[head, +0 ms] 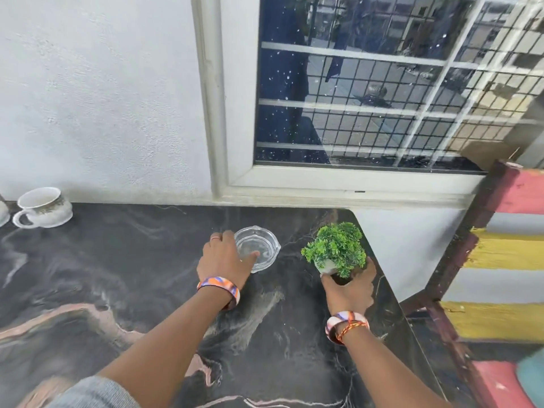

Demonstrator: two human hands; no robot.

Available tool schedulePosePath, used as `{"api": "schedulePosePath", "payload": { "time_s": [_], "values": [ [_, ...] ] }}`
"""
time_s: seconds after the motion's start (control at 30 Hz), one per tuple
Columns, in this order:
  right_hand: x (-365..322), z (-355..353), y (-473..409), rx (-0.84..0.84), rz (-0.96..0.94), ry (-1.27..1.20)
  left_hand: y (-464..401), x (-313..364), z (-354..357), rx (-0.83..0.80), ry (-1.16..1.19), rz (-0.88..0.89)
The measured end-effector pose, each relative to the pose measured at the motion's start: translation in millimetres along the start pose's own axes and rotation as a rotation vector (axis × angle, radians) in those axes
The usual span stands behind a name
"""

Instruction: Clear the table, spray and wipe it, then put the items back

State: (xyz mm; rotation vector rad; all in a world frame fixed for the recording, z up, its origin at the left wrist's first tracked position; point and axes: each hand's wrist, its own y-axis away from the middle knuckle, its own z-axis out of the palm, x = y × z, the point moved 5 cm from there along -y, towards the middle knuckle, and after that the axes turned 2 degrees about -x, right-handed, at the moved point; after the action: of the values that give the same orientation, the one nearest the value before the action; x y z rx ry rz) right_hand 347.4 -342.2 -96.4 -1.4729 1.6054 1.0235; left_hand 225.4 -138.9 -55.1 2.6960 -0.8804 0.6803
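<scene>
Your left hand (224,260) is on the glass bowl (259,248), fingers curled over its near-left rim and the thumb reaching inside, so it grips the bowl where it sits on the table (117,275). The bowl stands toward the back of the dark marbled top, a little left of the plant (335,247) and apart from it. Your right hand (351,285) is wrapped around the plant's small white pot from the near side, fingers closed about it; the green leaves spill over your knuckles and hide most of the pot. You cannot tell whether the pot rests on the table or is lifted just off it. The plant is close to the table's right edge, near the rounded back corner. A white mug (44,207) stands at the far left against the wall (103,98), well apart from both hands, with the edge of another white piece just beside it at the frame's border. Each wrist carries a patterned bangle, and the right one also has a thread band. Beyond the table is a barred window (368,92), and to the right a striped wooden frame (506,260).
</scene>
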Motion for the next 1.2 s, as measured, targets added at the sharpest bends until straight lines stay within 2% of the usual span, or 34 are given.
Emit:
{"api": "schedulePosePath", "payload": {
  "time_s": [0.07,0.17,0.5,0.9,1.2],
  "values": [
    [0.2,2.4,-5.6,0.006,-0.011,0.005,2.2,6.5,10.3,-0.078,-0.081,0.136],
    [-2.3,8.9,-14.3,0.011,-0.019,0.016,0.7,8.7,28.2,-0.173,-0.179,0.156],
    [-22.3,36.5,-54.4,0.021,0.011,0.078,-39.7,22.0,44.9,-0.141,-0.07,0.183],
    [-38.6,68.6,-92.5,-0.016,0.016,0.111,-91.5,32.8,51.2,-0.134,-0.112,0.204],
    [-40.7,75.6,-100.0,-0.036,0.043,0.107,-88.9,35.8,50.0,-0.101,-0.128,0.298]
  ]
}}
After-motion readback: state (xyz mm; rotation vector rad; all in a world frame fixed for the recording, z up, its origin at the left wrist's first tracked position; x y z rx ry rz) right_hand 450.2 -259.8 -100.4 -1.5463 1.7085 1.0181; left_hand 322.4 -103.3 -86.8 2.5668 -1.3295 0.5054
